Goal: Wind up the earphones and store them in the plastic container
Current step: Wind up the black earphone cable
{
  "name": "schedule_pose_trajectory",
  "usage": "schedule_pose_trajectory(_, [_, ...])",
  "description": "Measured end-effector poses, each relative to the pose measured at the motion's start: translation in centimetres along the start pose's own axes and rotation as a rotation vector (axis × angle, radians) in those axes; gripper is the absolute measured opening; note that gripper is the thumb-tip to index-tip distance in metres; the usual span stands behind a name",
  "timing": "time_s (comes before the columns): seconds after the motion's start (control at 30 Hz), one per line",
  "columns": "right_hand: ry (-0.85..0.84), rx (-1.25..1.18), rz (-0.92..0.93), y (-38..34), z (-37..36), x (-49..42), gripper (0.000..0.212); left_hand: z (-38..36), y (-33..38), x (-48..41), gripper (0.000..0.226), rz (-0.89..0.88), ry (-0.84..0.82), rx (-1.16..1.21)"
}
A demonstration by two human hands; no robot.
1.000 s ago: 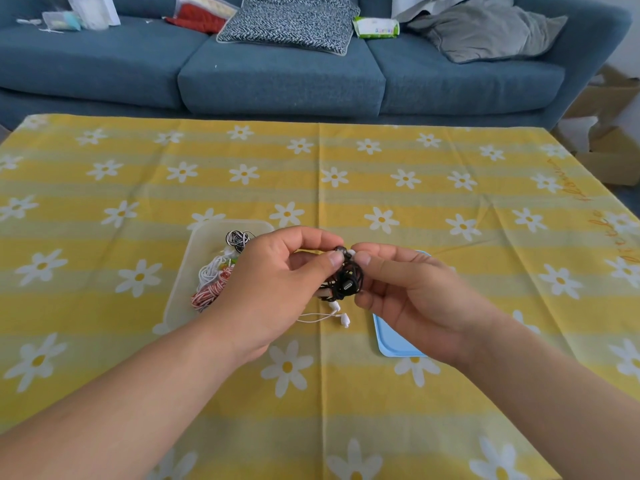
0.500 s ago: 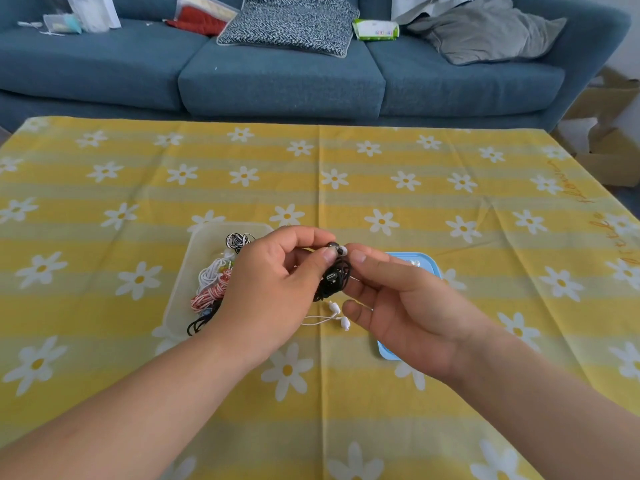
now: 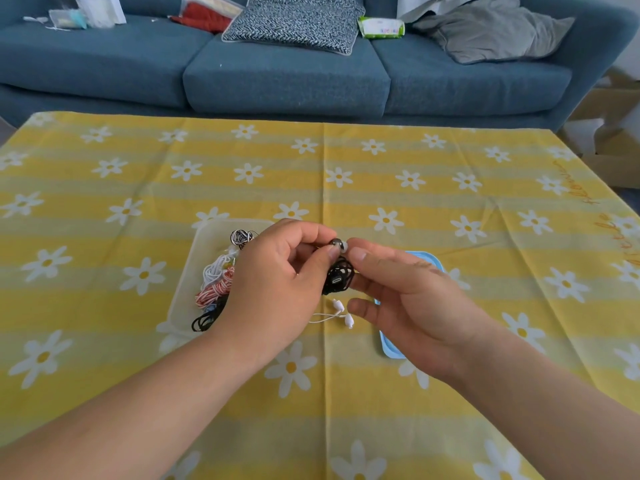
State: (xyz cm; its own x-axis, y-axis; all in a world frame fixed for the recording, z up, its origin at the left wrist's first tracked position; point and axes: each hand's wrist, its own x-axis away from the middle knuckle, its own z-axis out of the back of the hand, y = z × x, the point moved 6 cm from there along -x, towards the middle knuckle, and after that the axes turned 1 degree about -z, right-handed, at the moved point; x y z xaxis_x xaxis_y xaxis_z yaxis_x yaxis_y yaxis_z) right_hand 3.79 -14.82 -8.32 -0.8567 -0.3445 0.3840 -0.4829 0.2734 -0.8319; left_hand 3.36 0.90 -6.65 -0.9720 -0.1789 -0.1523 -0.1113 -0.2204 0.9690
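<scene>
Just right of the plastic container (image 3: 188,282), above the tablecloth (image 3: 415,202), you hold the black earphones (image 3: 339,280) as a small wound bundle between both hands. Your left hand (image 3: 277,282) pinches the earbud (image 3: 336,243) at the top of the bundle between thumb and forefinger. Your right hand (image 3: 408,296) curls its fingers against the bundle's right side, with one lower finger stretched out beneath it.

The likely trouble is the coil springing loose. If that earbud end is not tucked in firmly, the cord will probably unwind as soon as you ease your pinch, and you would have to wind it again. The bundle also hangs directly over the white earphones (image 3: 341,311) lying loose on the cloth, so a dropped loop could snag them. The container already holds several wound sets (the red-and-white one (image 3: 214,292) among them), and a slack bundle set on top could tangle with those or spill over the low rim. The blue lid (image 3: 391,351) lies under your right wrist, so a careless sweep might knock it.

Compared with a second ago, the bundle has stayed almost where it was. Your right fingertips have slid from the top of the coil to its side, leaving the earbud to the left hand. Your left hand has shifted slightly, uncovering a black coil (image 3: 204,320) at the container's near corner.
</scene>
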Motion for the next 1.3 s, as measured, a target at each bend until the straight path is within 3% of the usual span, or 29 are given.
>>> schedule_pose_trajectory(0.1, [-0.002, 0.058, 0.045, -0.2, -0.2, 0.1, 0.024, 0.2, 0.0, 0.1, 0.011, 0.008, 0.038, -0.001])
schedule_pose_trajectory(0.23, [-0.071, -0.070, -0.018, -0.1, -1.1, 0.2, 0.022, 0.5, 0.5, 0.0, 0.011, -0.019, 0.091, -0.018])
schedule_pose_trajectory(0.47, [-0.091, -0.209, -0.098, 0.0, -1.6, 0.3, 0.031, 0.7, 1.5, -0.4, 0.010, -0.288, 0.081, -0.245])
schedule_pose_trajectory(0.57, [-0.107, -0.178, -0.078, 0.0, -1.5, 0.3, 0.030, 0.8, 1.4, -0.5, 0.009, -0.307, 0.083, -0.247])
schedule_pose_trajectory(0.63, [-0.078, -0.086, -0.026, -0.3, -1.0, 0.2, 0.026, 0.8, 1.1, -0.5, 0.009, -0.215, 0.071, -0.175])
schedule_pose_trajectory(0.73, [0.052, 0.192, 0.119, -1.3, 0.4, 0.0, 0.017, 0.3, -0.2, -0.4, 0.010, 0.083, 0.003, 0.040])
schedule_pose_trajectory(0.83, [0.164, 0.317, 0.219, -2.1, 1.5, -0.2, 0.009, -0.4, -0.6, -0.1, 0.010, 0.209, -0.070, 0.150])
schedule_pose_trajectory(1.07, [0.085, 0.210, 0.198, -2.3, 1.7, -0.4, 0.020, -0.8, -0.9, 0.1, 0.011, 0.274, -0.112, 0.215])
schedule_pose_trajectory(1.3, [0.031, 0.193, 0.172, -2.2, 1.8, -0.2, 0.012, -1.1, -0.5, 0.2, 0.013, 0.271, -0.179, 0.209])
